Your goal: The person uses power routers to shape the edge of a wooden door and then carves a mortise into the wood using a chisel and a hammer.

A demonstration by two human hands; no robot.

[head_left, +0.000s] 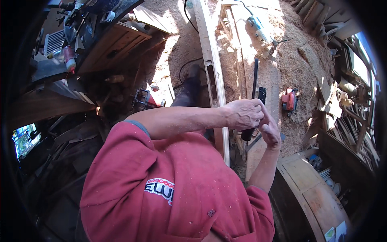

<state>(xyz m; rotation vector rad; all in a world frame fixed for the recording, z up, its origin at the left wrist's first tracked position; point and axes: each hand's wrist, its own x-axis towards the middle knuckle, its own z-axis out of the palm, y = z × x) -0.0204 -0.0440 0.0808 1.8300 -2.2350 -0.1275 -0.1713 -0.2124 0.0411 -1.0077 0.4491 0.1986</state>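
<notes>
My left hand [244,114] crosses over from the left, knuckles up and fingers curled. It closes round a long dark bar-shaped tool [255,78], whose thin bar sticks out past the fingers and whose thick black end shows below the palm. My right hand [270,131] comes up from the lower right with its fingers bent against the left fingertips; whatever lies between them is hidden. Just beyond the hands is a small black piece with holes [262,94]. Beside my left wrist runs a long pale timber [205,40] with a long slot [211,80] cut in it.
A blue-green power tool [259,30] lies at the far right of the timber. A red power tool [289,99] rests on wood shavings [298,72]. Another red machine [149,99] stands left of my leg. A cluttered bench [52,68] fills the far left; a wooden cabinet [314,189] is near right.
</notes>
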